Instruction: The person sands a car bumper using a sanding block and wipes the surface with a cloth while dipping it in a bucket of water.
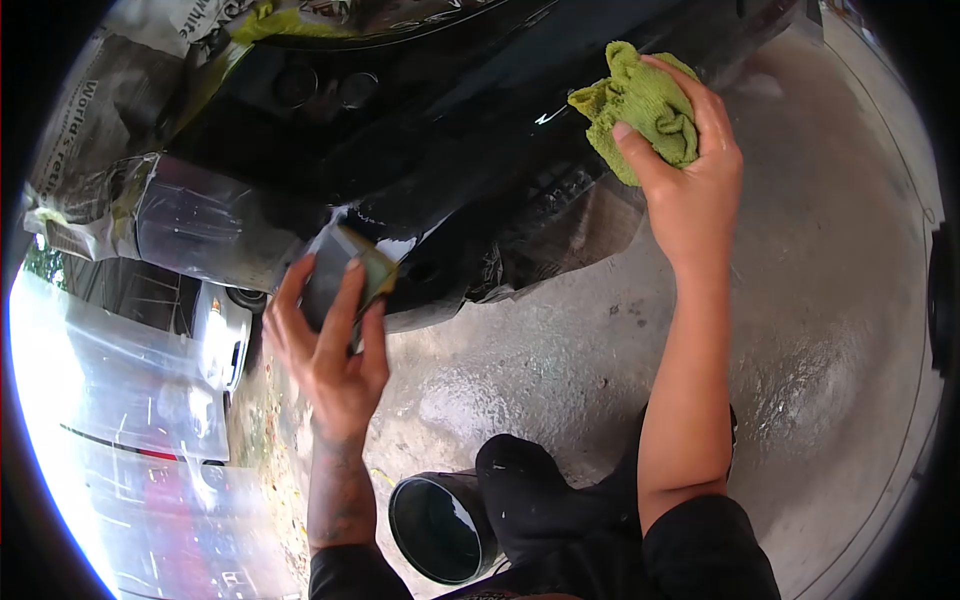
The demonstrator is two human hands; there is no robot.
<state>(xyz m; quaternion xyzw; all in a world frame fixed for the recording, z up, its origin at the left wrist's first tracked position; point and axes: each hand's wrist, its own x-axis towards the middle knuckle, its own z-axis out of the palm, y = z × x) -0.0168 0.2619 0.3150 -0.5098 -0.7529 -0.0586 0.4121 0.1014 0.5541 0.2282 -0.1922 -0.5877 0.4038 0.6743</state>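
Note:
My left hand (338, 365) has its fingers spread over a sheet of grey sandpaper (374, 268) with a yellowish edge, apparently wrapped round a pad. It presses this against the lower part of a glossy black car bumper (440, 130). The bumper looks wet and shows light reflections beside the sandpaper. Bunched in my right hand (705, 185) is a green cloth (645, 110), gripped between thumb and fingers. That cloth is in front of the bumper's right part; whether it touches the bumper I cannot tell.
Below my left forearm stands a black bucket (440, 525) with liquid in it, close to my knee. Newspaper (85, 130) and yellow-green tape (250, 30) mask the car's upper left. The concrete floor (800, 300) is wet. A white vehicle (222, 335) is parked at left.

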